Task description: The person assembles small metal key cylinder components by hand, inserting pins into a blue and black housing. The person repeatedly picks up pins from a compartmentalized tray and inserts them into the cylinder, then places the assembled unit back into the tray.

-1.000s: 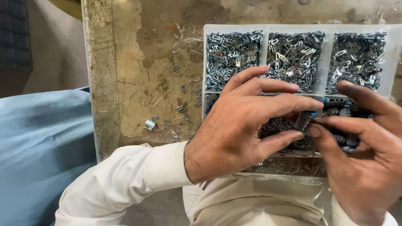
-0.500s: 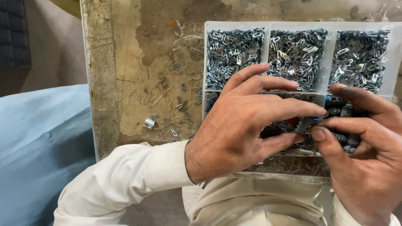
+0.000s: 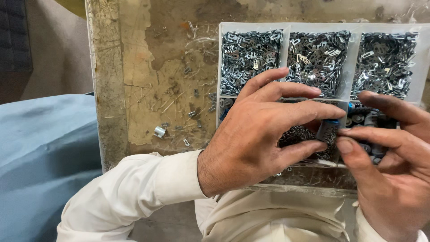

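Head view: left hand and right hand together pinch a small dark cylindrical part with a blue end; probably light, rigid, best gripped by its sides.

One head-worn view looks steeply down, close over the worn workbench and compartment tray

tray: white, clear dividers
clips: shiny silver-grey
part: dk grey w/ blue rim
bench: tan-brown, blotchy
sleeve: cream
cloth: lt blue
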